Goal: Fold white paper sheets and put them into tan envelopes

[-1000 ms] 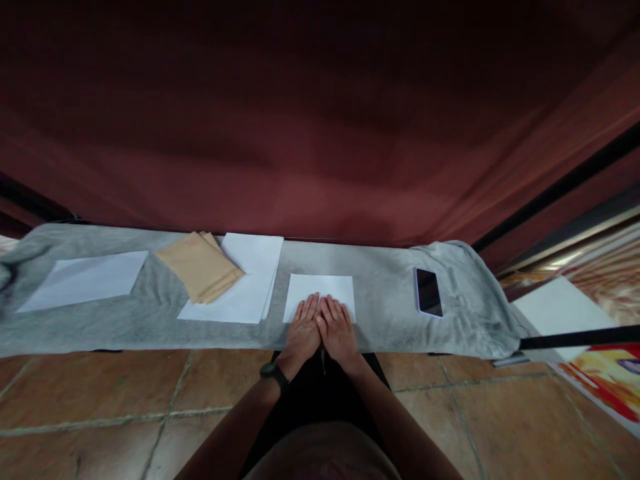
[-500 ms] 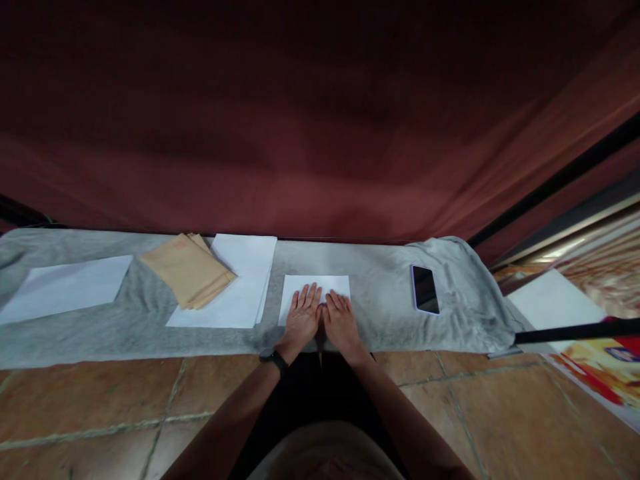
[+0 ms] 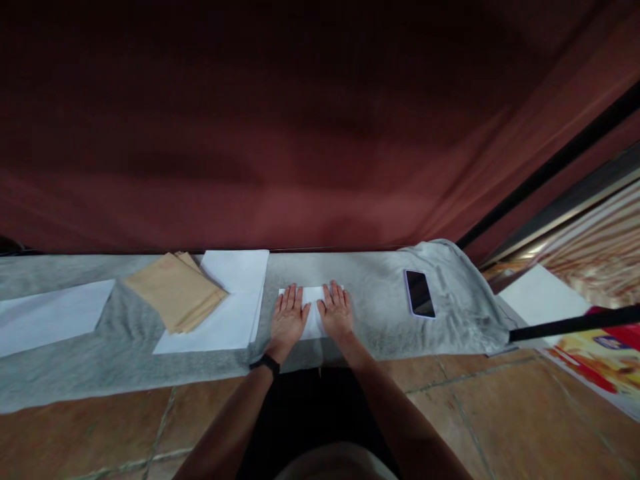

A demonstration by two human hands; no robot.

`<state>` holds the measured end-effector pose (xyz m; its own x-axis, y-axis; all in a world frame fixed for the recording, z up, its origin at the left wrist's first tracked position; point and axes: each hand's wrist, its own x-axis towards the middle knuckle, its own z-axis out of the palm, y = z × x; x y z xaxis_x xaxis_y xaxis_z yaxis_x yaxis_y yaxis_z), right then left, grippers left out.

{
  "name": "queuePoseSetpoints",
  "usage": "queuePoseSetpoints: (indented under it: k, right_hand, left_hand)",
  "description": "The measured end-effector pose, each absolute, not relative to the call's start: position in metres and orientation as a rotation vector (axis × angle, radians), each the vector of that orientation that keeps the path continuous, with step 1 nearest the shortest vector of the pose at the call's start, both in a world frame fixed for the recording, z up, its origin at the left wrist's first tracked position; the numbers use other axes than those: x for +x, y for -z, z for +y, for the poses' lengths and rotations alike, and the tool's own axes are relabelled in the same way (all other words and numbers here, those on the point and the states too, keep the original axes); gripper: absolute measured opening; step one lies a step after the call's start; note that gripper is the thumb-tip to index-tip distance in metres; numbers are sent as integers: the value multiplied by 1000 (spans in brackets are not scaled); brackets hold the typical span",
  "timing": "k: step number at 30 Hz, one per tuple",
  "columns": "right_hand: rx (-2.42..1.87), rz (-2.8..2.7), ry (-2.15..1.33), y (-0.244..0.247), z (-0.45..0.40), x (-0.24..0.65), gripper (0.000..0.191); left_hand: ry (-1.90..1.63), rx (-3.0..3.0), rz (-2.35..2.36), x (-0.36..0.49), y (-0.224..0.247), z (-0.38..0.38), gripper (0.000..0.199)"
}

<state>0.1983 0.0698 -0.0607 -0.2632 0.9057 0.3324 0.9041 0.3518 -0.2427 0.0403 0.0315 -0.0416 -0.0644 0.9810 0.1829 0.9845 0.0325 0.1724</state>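
Observation:
A small white sheet of paper (image 3: 313,320), which looks folded, lies in front of me on a grey cloth. My left hand (image 3: 289,319) rests flat over its left side, fingers stretched out and pointing away from me. Over the right side lies my right hand (image 3: 336,313), also flat with fingers extended. A strip of the paper shows between the two thumbs; the palms hide the rest. To the left of my left hand, larger white sheets (image 3: 240,313) lie partly under several brown envelopes (image 3: 175,293).
The grey cloth (image 3: 373,300) covers a long narrow surface. Another white sheet (image 3: 55,313) lies far left, and a phone (image 3: 420,294) lies at right. A dark red curtain (image 3: 300,167) hangs behind. Black bars (image 3: 575,323) and a printed box (image 3: 610,360) stand at the right.
My hands have moved apart, from close together at the middle of the paper to its left and right sides. The view has shifted slightly.

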Motion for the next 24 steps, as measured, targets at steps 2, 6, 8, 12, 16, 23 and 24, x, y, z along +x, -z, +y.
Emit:
queuePoseSetpoints:
  k: [2,6,8,12,16,23,24]
  right_hand:
    - [-1597,-2196,26,63,69,204,54]
    - [-1608,-2180,68,64,65,219,57]
    - [-1622,-2171,78,64,63,226,57]
    - [-1657,-2147,74,60,59,237,57]
    - [-1650,-2112,23,49,44,223,55]
    - [-1381,-2324,-176,43,1,197,47]
    - [-1387,-2322,-161,44,-2,201,47]
  left_hand:
    - [443,-2102,-2264,36,44,27,65]
    - [512,-2078,-2267,27,49,15,68]
    - [524,-2083,-2272,22,50,9,69]
    - [522,-2058,-2301,23,50,-2,68]
    - [518,-2092,-2207,48,47,-13,63]
    - [358,-2317,-2052,78,48,-28,63]
    - [362,-2306,-2060,76,48,-30,62]
